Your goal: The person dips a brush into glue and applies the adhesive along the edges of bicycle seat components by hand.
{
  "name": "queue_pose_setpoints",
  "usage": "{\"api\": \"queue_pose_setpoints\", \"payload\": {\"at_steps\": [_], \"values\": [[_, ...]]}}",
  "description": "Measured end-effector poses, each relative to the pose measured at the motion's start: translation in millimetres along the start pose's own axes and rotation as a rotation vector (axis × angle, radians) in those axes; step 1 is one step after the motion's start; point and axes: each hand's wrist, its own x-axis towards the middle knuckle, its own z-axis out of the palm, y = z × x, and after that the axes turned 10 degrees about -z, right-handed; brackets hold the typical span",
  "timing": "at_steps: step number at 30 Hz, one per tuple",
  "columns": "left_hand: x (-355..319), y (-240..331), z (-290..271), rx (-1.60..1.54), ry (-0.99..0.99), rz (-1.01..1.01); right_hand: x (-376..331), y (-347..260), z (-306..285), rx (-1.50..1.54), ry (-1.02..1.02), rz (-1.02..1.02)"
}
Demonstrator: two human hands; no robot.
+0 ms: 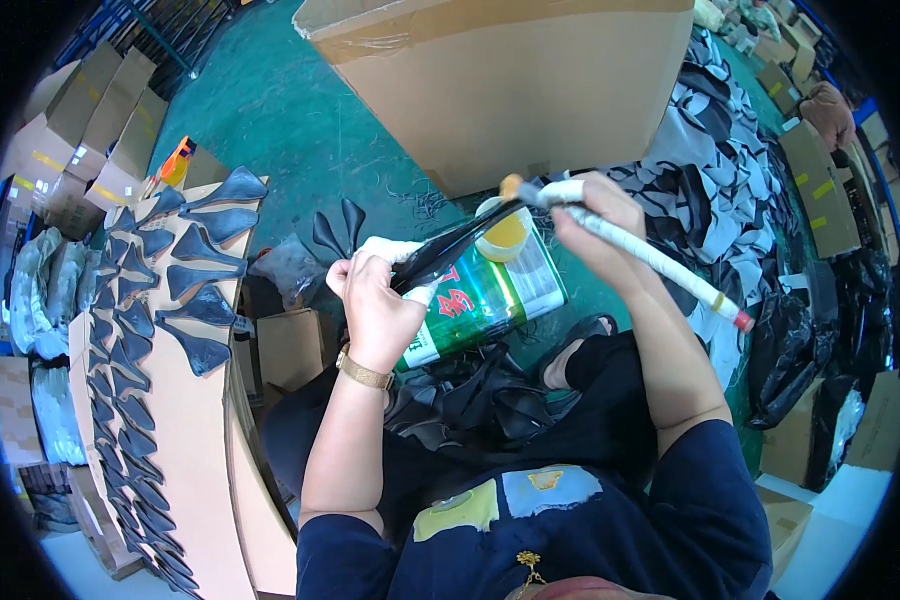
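Note:
My left hand point(370, 290), with white wrapping on its fingers, grips a shiny black, narrow flexible piece point(448, 252) that slants up to the right. My right hand point(602, 225) is closed around a long brush-like stick point(660, 262) wrapped in white, with a red far end. The stick's yellowish-brown tip is close to the upper end of the black piece; whether they touch I cannot tell. Just below them is a round container with yellowish contents point(506, 238), beside a green metal can point(480, 305). More black pieces point(470, 395) lie in my lap.
Several forked black pieces point(205, 245) are laid out in rows on cardboard point(185, 440) to the left. A large cardboard box point(510, 100) stands ahead. Grey and black scraps point(720, 150) are heaped at the right, near black plastic bags point(785, 340). Boxes line both sides.

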Motion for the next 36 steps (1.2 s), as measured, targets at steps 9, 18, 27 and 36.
{"api": "queue_pose_setpoints", "payload": {"at_steps": [9,18,27,36], "values": [[-4,-2,-11,0.005,0.039,0.052,2,-8,-5,0.135,-0.059,0.019],[-6,-5,-18,0.050,0.091,0.135,3,-18,-8,0.242,-0.052,0.103],[-10,-9,-23,0.115,0.149,0.174,1,0,-18,0.079,0.124,0.103],[-14,-8,-28,0.128,0.203,0.218,4,6,-21,0.045,0.100,0.115]]}}
